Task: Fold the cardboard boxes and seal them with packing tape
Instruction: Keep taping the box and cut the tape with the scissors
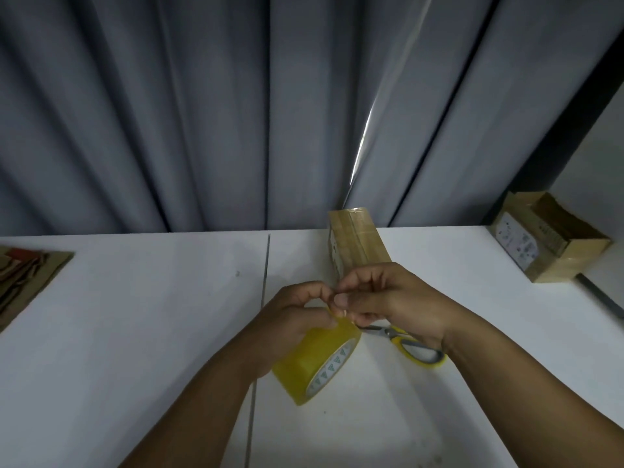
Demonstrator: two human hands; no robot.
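Hanging in heavy folds, a grey curtain (202,113) was seen to fill the whole upper part of the view. Below it, a white desk (135,332) was spread across the lower half, divided by a thin dark seam (261,315) running from the far edge toward the viewer.

A labelled cardboard box (553,238) was set at the far right corner of the desk, its top crossed with clear tape. A taped cardboard box (354,238) was placed near the middle of the far edge, just behind the hands, with its near end hidden by them. A flattened piece of printed cardboard (27,282) was laid at the left edge, well apart from both boxes and cut off by the frame.

A yellow tape roll (314,359) was held tilted above the desk, in front of the taped box. It was gripped by the left hand (290,319), whose fingers were curled over its top. The right hand (388,298) was brought against the left, and the upper rim of the roll was pinched between its thumb and curled fingertips; whether a loose end of tape was caught there could not be told.

Yellow-handled scissors (415,346) were laid flat on the desk beneath the right wrist, just beside the roll.
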